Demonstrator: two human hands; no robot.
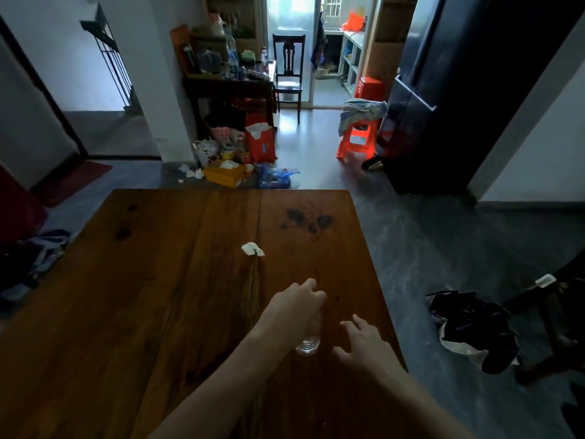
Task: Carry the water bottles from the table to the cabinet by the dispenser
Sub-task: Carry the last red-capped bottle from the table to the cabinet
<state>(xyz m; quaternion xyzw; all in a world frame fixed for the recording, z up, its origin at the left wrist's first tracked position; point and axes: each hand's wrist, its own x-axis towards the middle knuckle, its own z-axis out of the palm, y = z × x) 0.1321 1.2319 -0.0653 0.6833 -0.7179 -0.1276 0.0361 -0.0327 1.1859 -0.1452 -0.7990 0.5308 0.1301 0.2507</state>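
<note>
A clear water bottle [307,346] stands on the brown wooden table [158,296] near its right edge. Only the bottle's see-through base shows; the rest is hidden under my left hand [296,304]. That hand comes down over the bottle's top with the fingers curled around it. My right hand [364,343] hovers just right of the bottle, fingers spread, holding nothing and not touching it.
A crumpled white paper scrap [252,249] and dark stains [307,220] mark the table. Beyond it are floor clutter [240,166], a dark side table with bottles [232,63], a chair [288,71], orange stools [356,139] and a tall black fridge [443,90]. A black-and-white bag [471,327] lies on the floor at the right.
</note>
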